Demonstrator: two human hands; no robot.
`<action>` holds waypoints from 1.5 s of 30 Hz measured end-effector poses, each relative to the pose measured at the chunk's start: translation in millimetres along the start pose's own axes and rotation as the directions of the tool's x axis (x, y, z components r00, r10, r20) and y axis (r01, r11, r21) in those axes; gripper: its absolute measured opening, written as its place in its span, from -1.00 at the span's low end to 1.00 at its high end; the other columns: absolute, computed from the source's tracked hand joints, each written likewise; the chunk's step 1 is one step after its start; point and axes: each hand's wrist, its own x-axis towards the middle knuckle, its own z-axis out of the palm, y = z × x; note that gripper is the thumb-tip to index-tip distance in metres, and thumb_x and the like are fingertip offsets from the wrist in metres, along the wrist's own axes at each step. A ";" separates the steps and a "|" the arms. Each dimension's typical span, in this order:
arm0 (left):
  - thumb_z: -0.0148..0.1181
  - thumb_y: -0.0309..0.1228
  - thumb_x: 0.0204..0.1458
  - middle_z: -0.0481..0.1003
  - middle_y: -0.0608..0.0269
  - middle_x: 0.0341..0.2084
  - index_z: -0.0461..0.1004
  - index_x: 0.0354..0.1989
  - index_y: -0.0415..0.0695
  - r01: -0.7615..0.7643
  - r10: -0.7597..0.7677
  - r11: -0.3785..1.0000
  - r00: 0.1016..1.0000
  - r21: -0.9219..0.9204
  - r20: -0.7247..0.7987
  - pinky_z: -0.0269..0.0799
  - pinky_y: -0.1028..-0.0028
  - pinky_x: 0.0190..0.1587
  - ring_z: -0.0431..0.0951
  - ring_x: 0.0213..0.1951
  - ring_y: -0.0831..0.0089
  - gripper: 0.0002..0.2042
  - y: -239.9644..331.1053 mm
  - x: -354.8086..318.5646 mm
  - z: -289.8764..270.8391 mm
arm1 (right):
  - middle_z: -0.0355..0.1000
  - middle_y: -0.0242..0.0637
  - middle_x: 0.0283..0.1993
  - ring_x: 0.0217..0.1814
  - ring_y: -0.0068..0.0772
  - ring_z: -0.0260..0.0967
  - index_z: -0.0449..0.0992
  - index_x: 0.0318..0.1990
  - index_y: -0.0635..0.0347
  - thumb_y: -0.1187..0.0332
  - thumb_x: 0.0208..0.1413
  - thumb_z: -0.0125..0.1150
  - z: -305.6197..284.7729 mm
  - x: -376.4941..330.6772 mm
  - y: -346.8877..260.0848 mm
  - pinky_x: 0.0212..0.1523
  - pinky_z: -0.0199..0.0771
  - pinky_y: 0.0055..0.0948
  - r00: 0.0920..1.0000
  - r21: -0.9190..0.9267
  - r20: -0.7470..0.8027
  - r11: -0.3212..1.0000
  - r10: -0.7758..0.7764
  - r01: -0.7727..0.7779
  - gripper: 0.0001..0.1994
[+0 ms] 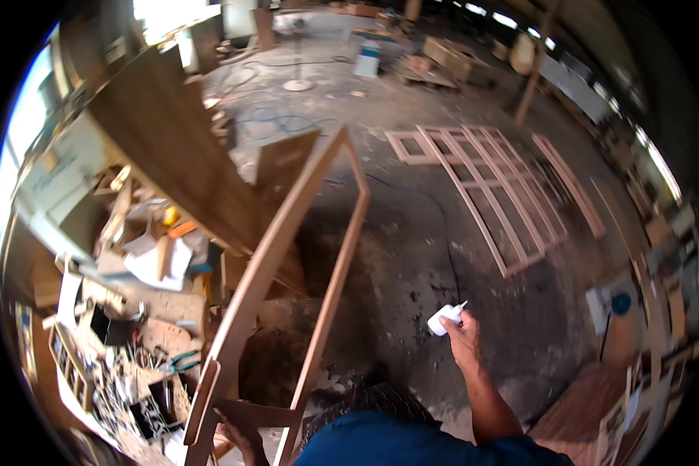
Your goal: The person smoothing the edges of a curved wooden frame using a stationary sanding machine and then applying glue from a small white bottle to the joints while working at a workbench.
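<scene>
My right hand is closed around a small white squeeze bottle, held out over the floor. The bottle is tilted, its thin nozzle pointing up and to the right. On the left, a long narrow wooden frame slants upward away from me. Low on that frame a crosspiece joins its two long sides. My left hand grips the frame just below this crosspiece, with its fingers partly hidden behind the wood.
A cluttered workbench at the left carries hand tools, including teal-handled pliers. Behind the frame leans a large wooden panel. Slatted wooden frames lie on the floor to the right. A dark cord crosses the floor. Boards stand at lower right.
</scene>
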 end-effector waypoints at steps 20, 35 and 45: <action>0.02 -0.09 0.28 0.36 -0.18 0.16 0.14 0.35 -0.34 -0.288 0.157 0.908 0.908 0.305 0.389 0.48 0.19 0.12 0.49 0.09 0.04 -0.37 -49.7 -175.7 400.0 | 0.41 -0.12 -0.37 -0.38 -0.05 0.43 0.47 -0.31 0.28 0.33 0.04 0.36 -362.6 54.7 135.3 -0.39 0.39 -0.18 0.792 -0.413 -0.587 0.904 -0.170 -0.112 -0.78; -0.13 -0.69 0.08 0.14 -0.25 0.35 -0.06 0.45 -0.25 -0.990 0.372 0.137 0.060 0.009 0.926 0.24 0.08 0.31 0.24 0.31 -0.15 -0.32 -275.5 -218.8 680.0 | 0.38 -0.13 -0.38 -0.42 -0.10 0.37 0.43 -0.43 0.31 0.30 0.01 0.38 -524.5 121.1 157.1 -0.40 0.35 -0.23 0.436 -0.257 -0.900 0.805 0.003 -0.535 -0.73; 0.02 -0.48 0.20 0.11 -0.17 0.37 -0.07 0.46 -0.22 -0.853 0.331 0.459 -0.096 -0.249 0.939 0.20 0.01 0.31 0.21 0.34 -0.09 -0.34 -334.2 -358.8 843.8 | 0.30 -0.05 -0.47 -0.54 -0.16 0.25 0.31 -0.48 0.37 0.39 0.02 0.38 -602.0 132.5 224.4 -0.48 0.25 -0.27 0.255 -0.061 -0.959 0.784 0.127 -0.618 -0.68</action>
